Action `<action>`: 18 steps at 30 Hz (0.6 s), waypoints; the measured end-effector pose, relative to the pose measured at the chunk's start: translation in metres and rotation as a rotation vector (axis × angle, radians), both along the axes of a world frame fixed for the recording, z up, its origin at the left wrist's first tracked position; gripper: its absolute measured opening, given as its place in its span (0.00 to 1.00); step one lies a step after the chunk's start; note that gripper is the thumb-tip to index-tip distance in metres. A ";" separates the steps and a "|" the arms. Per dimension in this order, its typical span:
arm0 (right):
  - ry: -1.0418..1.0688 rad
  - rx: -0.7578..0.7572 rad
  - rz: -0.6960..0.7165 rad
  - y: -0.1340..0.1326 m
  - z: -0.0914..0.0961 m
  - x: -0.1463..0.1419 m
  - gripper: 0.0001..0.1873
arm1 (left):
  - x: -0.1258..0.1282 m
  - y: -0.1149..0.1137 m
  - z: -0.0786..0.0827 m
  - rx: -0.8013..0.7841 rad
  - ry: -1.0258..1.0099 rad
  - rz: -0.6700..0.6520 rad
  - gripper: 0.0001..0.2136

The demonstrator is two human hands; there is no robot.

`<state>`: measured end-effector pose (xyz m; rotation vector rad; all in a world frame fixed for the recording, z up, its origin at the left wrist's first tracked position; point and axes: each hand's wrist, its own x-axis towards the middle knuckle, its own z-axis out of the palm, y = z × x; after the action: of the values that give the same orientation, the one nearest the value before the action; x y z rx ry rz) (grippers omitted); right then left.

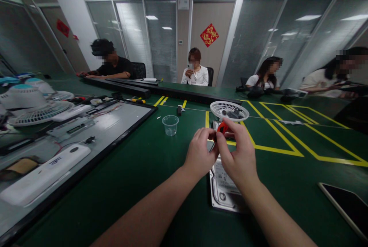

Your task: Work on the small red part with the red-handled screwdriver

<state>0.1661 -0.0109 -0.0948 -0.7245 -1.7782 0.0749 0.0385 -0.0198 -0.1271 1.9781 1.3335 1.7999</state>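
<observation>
My left hand [202, 151] and my right hand [239, 149] meet above the table with fingertips pinched together. A small red-orange piece [222, 127] shows between the fingers of my right hand; its kind is hard to tell. Something thin and dark is at my left fingertips, mostly covered. Below the hands lies a silver hard drive [222, 183], label side up and partly hidden by my right hand and wrist. Just beyond my fingers, other small parts on the table are largely blocked from sight.
Past my hands stands a white slotted basket [230, 111] with dark parts inside. A clear plastic cup [170, 126] is to the left. A large panel [120, 124] carries a white power strip [47, 174]. A phone [346, 208] lies right. Several people sit across the table.
</observation>
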 end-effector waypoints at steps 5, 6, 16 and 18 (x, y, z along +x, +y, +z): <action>0.011 -0.018 0.028 0.000 -0.002 0.000 0.22 | 0.000 -0.002 0.002 -0.018 0.029 -0.029 0.05; 0.008 -0.016 0.029 0.001 -0.002 0.000 0.21 | 0.001 -0.002 0.002 -0.019 0.031 -0.029 0.05; 0.008 -0.009 0.016 0.001 -0.002 0.000 0.22 | 0.001 0.001 0.000 -0.015 -0.006 -0.007 0.06; 0.012 -0.024 0.028 0.000 -0.002 0.000 0.23 | 0.001 0.000 0.001 -0.023 0.006 -0.025 0.05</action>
<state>0.1662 -0.0110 -0.0971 -0.7151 -1.7786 0.1187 0.0392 -0.0200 -0.1258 1.9806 1.3196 1.7614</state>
